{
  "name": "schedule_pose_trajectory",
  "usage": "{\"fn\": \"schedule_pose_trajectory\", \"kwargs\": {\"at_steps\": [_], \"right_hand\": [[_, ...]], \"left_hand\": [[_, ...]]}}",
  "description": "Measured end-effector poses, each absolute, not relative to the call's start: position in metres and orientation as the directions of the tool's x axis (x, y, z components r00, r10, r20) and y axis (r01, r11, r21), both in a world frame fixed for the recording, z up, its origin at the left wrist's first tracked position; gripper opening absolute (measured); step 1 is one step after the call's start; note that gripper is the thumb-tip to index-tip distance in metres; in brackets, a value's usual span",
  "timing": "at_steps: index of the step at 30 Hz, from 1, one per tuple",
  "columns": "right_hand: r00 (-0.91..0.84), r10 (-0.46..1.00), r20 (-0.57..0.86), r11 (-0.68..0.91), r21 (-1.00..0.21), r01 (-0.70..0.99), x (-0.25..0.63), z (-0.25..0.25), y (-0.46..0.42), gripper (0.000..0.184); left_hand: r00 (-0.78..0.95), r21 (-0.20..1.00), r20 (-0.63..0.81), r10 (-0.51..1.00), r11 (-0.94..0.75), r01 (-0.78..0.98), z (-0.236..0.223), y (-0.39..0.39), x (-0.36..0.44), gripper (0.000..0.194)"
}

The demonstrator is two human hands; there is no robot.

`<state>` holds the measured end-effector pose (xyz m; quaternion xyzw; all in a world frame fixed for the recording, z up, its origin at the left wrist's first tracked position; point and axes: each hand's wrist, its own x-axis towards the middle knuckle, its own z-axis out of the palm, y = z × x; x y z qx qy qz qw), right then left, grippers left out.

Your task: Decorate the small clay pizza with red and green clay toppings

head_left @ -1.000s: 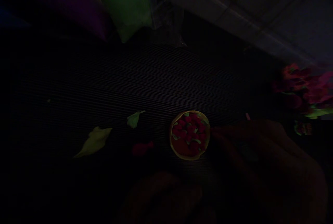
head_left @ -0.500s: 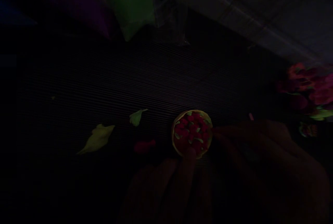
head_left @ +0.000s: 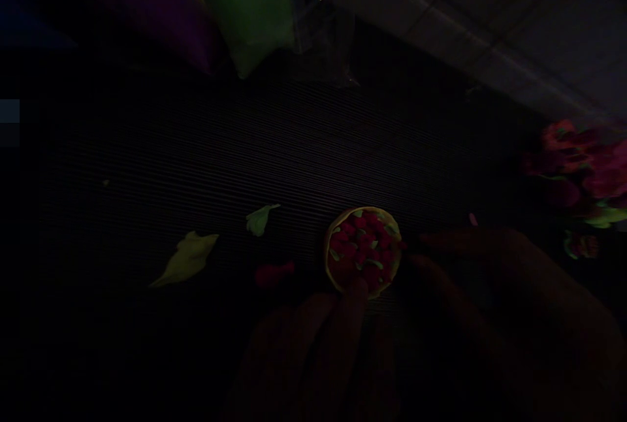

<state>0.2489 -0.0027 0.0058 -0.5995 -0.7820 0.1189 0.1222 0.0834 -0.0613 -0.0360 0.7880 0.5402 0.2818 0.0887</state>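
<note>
The picture is very dark. A small round clay pie point(head_left: 345, 251) with a pale yellow rim, red lumps and green bits lies on the ribbed dark surface. At its near edge, my left hand point(head_left: 313, 350) has a fingertip over the rim, steadying it. My right hand point(head_left: 494, 285) is just right of the pie, thumb and forefinger slightly apart. A tiny red bit point(head_left: 402, 245) sits at the pie's right edge, close to those fingertips. Left of the pie are a red lump of clay point(head_left: 273, 274), a light green piece point(head_left: 259, 219) and a larger yellow-green piece point(head_left: 187, 259).
Purple point(head_left: 151, 10) and green packets point(head_left: 245, 10) lie at the upper left beside clear plastic point(head_left: 326, 43). A pink-red cluster like flowers point(head_left: 582, 164) is at the right, above a small multicoloured piece point(head_left: 581, 245). A pink sliver point(head_left: 473, 219) lies nearby.
My right thumb and forefinger have drawn back slightly from the pie's edge and parted, and a red bit now shows there. My left hand has hardly moved.
</note>
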Motion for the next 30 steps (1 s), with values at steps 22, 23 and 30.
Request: {"fn": "schedule_pose_trajectory", "kwargs": {"at_steps": [22,23,30], "right_hand": [[-0.297,0.955,-0.009,0.271,-0.381,0.884,0.2496,0.0039,-0.0001,0.016],[-0.295,0.956,-0.006,0.269,-0.39,0.881,0.2493,0.0045,0.0002,0.014],[-0.259,0.966,0.017,0.239,-0.447,0.862,0.2484,0.0071,0.0007,0.013]], "left_hand": [[0.277,0.419,0.335,0.901,-0.405,0.812,-0.0354,-0.0606,0.0819,0.022],[0.274,0.42,0.335,0.902,-0.403,0.813,-0.0352,-0.0607,0.0819,0.022],[0.269,0.423,0.34,0.901,-0.402,0.812,-0.0365,-0.0626,0.0824,0.024]]}}
